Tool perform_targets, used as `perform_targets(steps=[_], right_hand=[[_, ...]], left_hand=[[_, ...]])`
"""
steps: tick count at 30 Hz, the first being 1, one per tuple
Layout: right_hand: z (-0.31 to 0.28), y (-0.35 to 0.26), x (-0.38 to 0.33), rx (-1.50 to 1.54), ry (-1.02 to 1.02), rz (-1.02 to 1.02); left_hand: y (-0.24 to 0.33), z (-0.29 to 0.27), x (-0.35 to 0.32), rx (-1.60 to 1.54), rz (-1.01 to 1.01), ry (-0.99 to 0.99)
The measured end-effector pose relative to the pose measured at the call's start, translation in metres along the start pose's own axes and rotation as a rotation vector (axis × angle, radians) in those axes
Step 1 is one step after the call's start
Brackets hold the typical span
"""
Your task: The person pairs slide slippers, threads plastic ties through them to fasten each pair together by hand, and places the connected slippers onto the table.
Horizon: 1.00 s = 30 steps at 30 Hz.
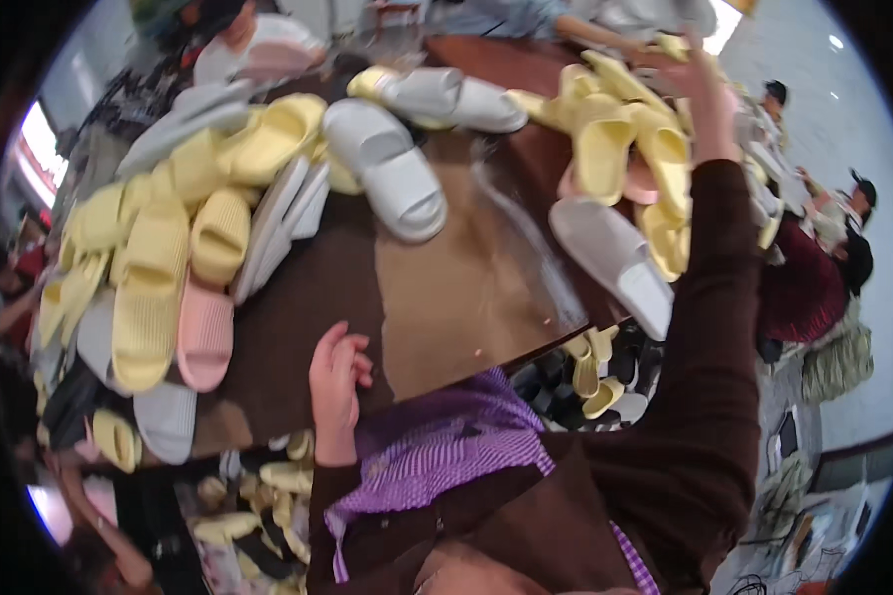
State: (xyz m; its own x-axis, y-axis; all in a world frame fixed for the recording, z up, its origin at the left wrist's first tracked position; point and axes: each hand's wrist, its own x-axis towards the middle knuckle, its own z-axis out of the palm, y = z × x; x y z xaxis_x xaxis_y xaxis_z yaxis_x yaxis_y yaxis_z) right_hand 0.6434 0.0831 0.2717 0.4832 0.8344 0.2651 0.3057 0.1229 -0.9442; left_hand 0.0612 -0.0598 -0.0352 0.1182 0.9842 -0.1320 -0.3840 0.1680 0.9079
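My left hand [335, 382] rests on the brown table [446, 297] near its front edge, fingers curled in, holding nothing. My right hand [702, 94], on a dark brown sleeve, reaches to the far right of the table. Its fingers close on a yellow slipper [671, 44] at the top of a heap of yellow slippers [615, 139]. A white slipper [613, 260] lies just left of my right forearm. Another white slipper [392, 169] lies at the middle back. The picture is blurred by motion.
A big heap of yellow, white and pink slippers [169, 258] covers the table's left side. More slippers lie on the floor [258, 496] under the table edge. Other people sit at the back [258, 45] and on the right [843, 238].
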Motion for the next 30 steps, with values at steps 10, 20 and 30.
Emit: perform_targets(steps=[10,20,30], right_hand=[[0.224,0.07,-0.114,-0.201,-0.668,-0.144],[0.398,0.173,-0.11,-0.365,-0.432,-0.126],[0.395,0.145,-0.187,-0.203,-0.428,0.027]], left_hand=[[-0.003,-0.016,0.002,0.074,-0.034,0.008],[-0.015,-0.015,0.001,0.109,-0.01,-0.014],[0.009,0.018,0.025,0.152,0.122,0.029]])
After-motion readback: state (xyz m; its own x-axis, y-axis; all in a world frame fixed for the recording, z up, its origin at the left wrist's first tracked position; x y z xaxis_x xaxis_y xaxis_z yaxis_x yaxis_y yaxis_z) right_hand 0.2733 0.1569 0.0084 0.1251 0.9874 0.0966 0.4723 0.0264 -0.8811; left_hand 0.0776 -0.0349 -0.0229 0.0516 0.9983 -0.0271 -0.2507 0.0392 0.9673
